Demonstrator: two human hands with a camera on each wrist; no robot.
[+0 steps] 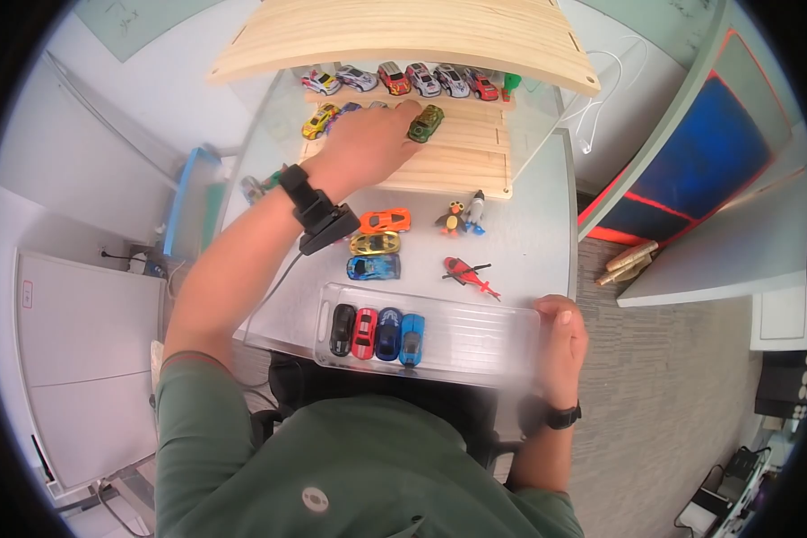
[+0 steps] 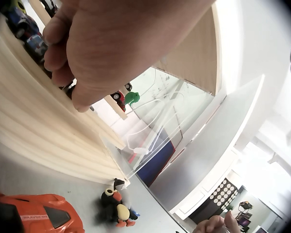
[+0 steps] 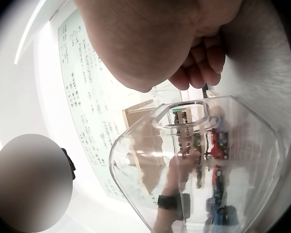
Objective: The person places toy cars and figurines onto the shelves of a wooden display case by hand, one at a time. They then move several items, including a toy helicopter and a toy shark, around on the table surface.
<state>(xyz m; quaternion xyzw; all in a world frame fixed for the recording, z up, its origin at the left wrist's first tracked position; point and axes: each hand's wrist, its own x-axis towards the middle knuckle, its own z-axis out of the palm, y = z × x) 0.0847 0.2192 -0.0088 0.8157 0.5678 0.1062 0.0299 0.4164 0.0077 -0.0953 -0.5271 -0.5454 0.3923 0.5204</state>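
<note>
My left hand (image 1: 368, 148) reaches onto the wooden shelf (image 1: 457, 170), its finger and thumb around a green toy car (image 1: 426, 124). In the left wrist view the left hand (image 2: 111, 53) has bent fingers and mostly hides what they grip. A yellow car (image 1: 315, 122) and partly covered cars stand left of it. Beside the right end of a clear tray (image 1: 484, 345), my right hand (image 1: 562, 345) has loosely bent fingers holding nothing; in the right wrist view the right hand (image 3: 160, 43) is apart from the tray's handle (image 3: 206, 114). Black, red and blue cars (image 1: 388, 334) lie in the tray.
Cars (image 1: 423, 80) line the back ledge beneath an upper board (image 1: 403, 40). On the grey table (image 1: 547, 242) are orange (image 1: 386, 221), yellow (image 1: 375, 243) and blue (image 1: 373, 266) cars, a red helicopter (image 1: 468, 273), a penguin figure (image 1: 452, 218) and another figure (image 1: 476, 213).
</note>
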